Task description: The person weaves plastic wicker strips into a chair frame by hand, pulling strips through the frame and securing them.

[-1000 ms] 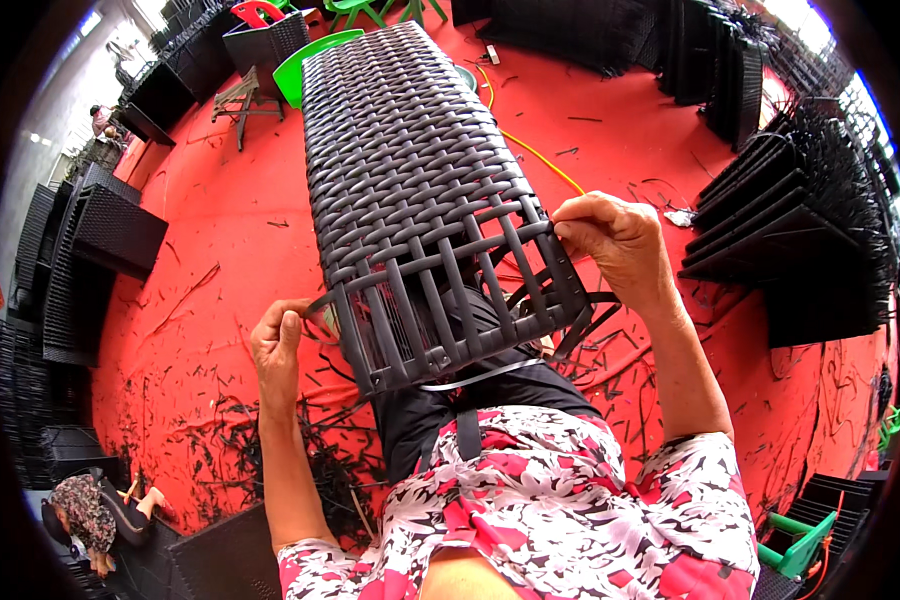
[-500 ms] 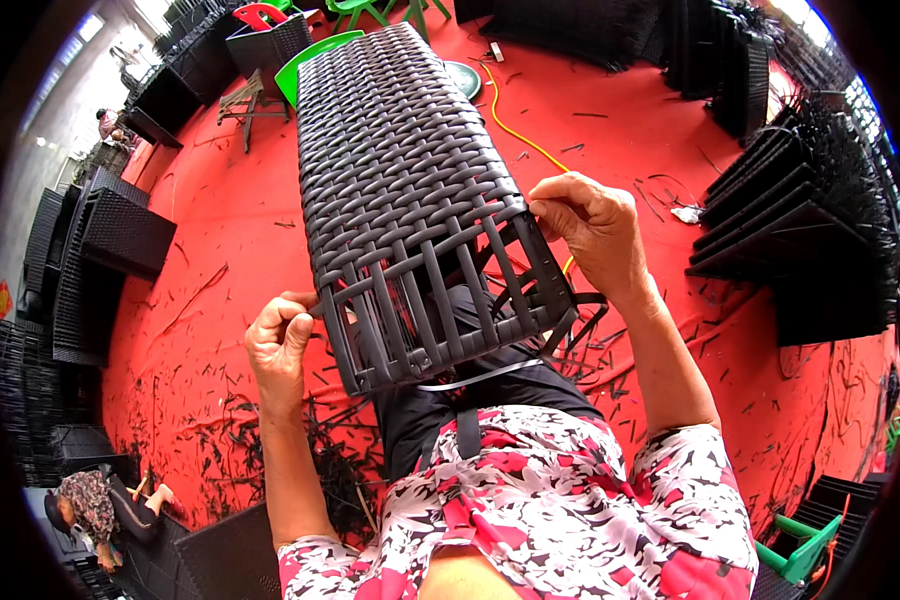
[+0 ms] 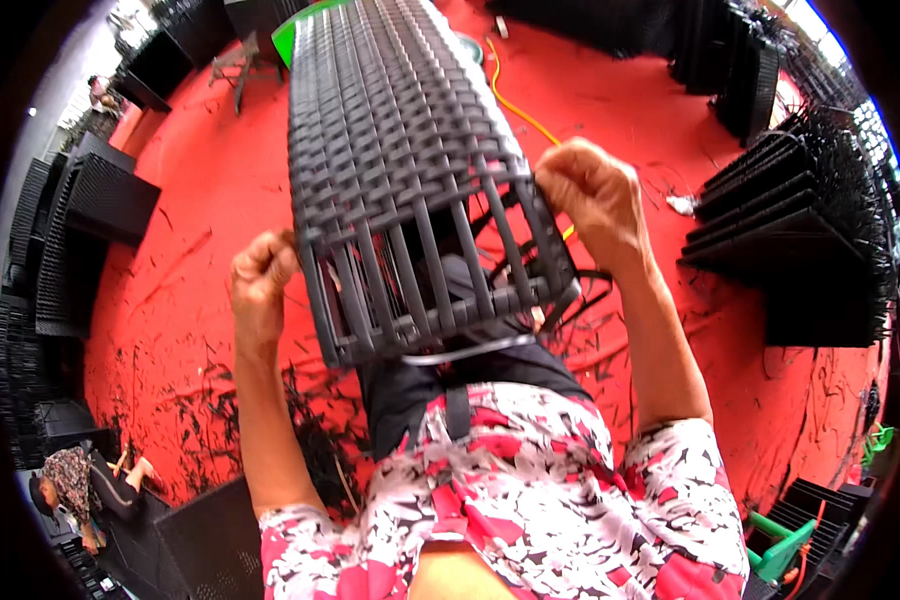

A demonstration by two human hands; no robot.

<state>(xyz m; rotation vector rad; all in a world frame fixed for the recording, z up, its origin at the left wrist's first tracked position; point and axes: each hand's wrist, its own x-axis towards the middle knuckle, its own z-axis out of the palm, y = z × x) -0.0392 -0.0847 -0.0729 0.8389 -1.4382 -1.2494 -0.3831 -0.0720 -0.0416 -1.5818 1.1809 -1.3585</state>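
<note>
**Woven frame gripped at both near corners**

A long dark grey woven plastic-rattan frame [image 3: 410, 150] is held across the lap, its near end open with bare upright strips, its far end reaching away over the red floor [image 3: 200, 200]. The left hand [image 3: 260, 285] is closed into a fist at the near left corner of the frame, clamped on a strip end there. The right hand [image 3: 595, 195] is closed at the near right corner, fingers pinched on a strip at the frame's edge. A thin white curved strip [image 3: 470, 350] is seen under the near end.

A pink, white and black patterned shirt [image 3: 510, 500] fills the near centre. Black offcut strips [image 3: 220, 430] are scattered on the floor at near left. Stacks of dark woven panels [image 3: 800, 230] are piled at right, more dark woven pieces [image 3: 90, 200] at left. An orange cord [image 3: 515, 100] runs on the floor at far right of the frame. A green object [image 3: 295, 30] is partly seen at the far end. Another person [image 3: 80, 490] sits at near left.
</note>
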